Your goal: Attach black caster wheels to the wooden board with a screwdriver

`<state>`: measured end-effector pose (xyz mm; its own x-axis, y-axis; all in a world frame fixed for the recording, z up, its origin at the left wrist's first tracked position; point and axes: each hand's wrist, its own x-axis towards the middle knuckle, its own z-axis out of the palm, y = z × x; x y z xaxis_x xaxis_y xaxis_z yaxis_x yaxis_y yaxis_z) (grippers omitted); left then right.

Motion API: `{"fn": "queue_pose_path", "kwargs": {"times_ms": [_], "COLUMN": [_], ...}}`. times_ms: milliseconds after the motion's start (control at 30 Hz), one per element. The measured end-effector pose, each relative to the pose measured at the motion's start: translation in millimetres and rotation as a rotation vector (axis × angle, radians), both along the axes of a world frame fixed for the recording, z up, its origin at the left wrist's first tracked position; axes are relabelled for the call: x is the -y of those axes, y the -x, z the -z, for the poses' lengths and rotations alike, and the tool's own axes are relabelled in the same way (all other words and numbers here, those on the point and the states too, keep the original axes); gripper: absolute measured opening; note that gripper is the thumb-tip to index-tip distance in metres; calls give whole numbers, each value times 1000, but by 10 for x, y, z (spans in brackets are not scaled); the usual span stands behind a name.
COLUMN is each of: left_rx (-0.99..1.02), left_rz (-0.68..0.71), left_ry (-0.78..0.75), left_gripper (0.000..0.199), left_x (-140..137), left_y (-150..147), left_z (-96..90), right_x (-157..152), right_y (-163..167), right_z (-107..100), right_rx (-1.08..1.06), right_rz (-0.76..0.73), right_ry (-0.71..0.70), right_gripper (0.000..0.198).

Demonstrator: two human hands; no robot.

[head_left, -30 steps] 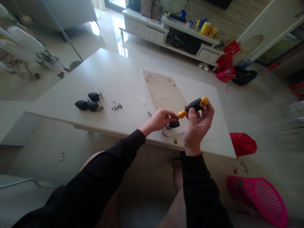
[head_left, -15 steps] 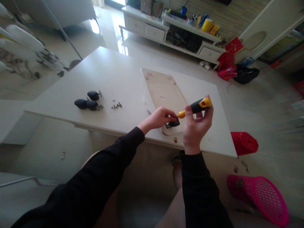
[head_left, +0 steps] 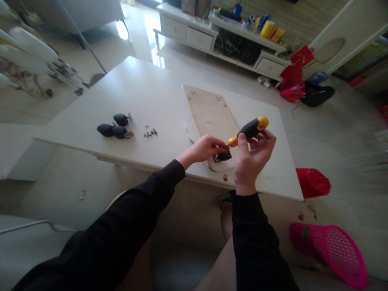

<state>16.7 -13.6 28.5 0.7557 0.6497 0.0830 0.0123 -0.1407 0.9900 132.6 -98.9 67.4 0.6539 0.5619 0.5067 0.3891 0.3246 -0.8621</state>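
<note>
Screwdriver (head_left: 249, 128), yellow and black, clamped in right hand (head_left: 254, 161). Left hand (head_left: 206, 148) at its tip, by black caster (head_left: 224, 155); cannot tell the grip. Sticker (head_left: 225, 177), too small to read.

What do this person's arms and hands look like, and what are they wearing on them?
Both the left sleeve and right sleeve are long, plain and black, ending near the wrist. The left hand and right hand are bare: no gloves.

A pink basket (head_left: 330, 251) (mesh-sided) on the floor (head_left: 348, 149), black bag (head_left: 318, 95) beside a red bag (head_left: 292, 84)
</note>
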Motion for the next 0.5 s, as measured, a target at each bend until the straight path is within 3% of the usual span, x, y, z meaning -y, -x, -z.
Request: {"fn": "queue_pose_path", "kwargs": {"times_ms": [233,400,500], "left_rx": [-41,-25,-36], "left_rz": [-148,17,-18], "left_ry": [-122,-103,-117], "left_gripper": [9,16,15], "left_x": [54,11,4], "left_y": [-68,-33,-35], "left_z": [34,68,72], "right_x": [-39,-19,-23], "right_y": [-56,-90,-92], "right_z": [102,107,93], "right_rx": [-9,12,11], "right_rz": [77,90,92], "right_ry": [-5,33,-7], "right_gripper": [59,66,61]}}
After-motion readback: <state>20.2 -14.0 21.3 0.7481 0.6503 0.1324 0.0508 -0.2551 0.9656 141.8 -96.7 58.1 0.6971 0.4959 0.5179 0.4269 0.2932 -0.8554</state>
